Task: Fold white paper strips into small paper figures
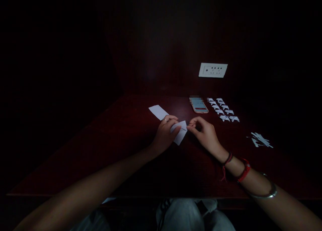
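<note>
A partly folded piece of white paper (180, 137) is held just above the dark red table, with a crease running across it. My left hand (164, 137) grips its left side, thumb on top and fingers behind; a ring shows on one finger. At the paper's right corner, the thumb and forefinger of my right hand (205, 133) are pinched together, and their tips seem to meet that corner. Just beyond my left hand lies a flat white sheet of paper (158, 111), its near edge close to my fingers.
A phone (199, 106) with a lit screen lies on the table (120, 137) behind my right hand. Several small folded paper pieces (224, 118) stand in two rows beside it. Paper strips (262, 140) are heaped at the right. A socket panel (213, 70) is on the back wall.
</note>
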### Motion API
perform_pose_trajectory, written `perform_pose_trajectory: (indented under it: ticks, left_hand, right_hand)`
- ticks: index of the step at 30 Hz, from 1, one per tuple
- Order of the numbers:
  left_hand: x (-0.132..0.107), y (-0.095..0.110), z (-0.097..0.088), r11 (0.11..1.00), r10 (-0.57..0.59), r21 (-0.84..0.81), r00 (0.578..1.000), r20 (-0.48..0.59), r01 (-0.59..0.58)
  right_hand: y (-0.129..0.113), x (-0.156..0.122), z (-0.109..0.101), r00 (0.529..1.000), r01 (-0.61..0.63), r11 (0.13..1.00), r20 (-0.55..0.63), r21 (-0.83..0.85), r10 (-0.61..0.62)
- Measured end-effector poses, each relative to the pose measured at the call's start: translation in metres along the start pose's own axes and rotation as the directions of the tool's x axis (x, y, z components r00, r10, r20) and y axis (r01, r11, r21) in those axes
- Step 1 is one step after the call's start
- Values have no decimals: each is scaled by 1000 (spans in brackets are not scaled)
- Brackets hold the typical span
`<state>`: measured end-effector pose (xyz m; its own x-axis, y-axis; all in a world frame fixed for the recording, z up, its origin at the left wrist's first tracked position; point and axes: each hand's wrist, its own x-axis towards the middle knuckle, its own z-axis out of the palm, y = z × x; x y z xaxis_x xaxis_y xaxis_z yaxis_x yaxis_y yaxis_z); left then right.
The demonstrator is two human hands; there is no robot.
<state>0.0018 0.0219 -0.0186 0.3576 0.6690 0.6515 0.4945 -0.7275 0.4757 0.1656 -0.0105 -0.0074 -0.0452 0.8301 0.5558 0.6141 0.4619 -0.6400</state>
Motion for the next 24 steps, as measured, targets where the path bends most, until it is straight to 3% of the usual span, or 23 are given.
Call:
perform_pose_trajectory:
  ticks: [4, 10, 24]
  left_hand:
    - [0, -8, 3, 1000, -4, 9, 999, 33, 4]
    - [-1, -21, 6, 993, -89, 96, 976, 197, 71]
    - [-1, -14, 4, 990, -118, 105, 965, 236, 95]
  right_hand:
    - [-1, 0, -3, 993, 41, 998, 108, -40, -36]
    - [11, -1, 1, 970, 24, 993, 243, -117, 5]
    - [18, -1, 5, 950, 12, 988, 310, -157, 38]
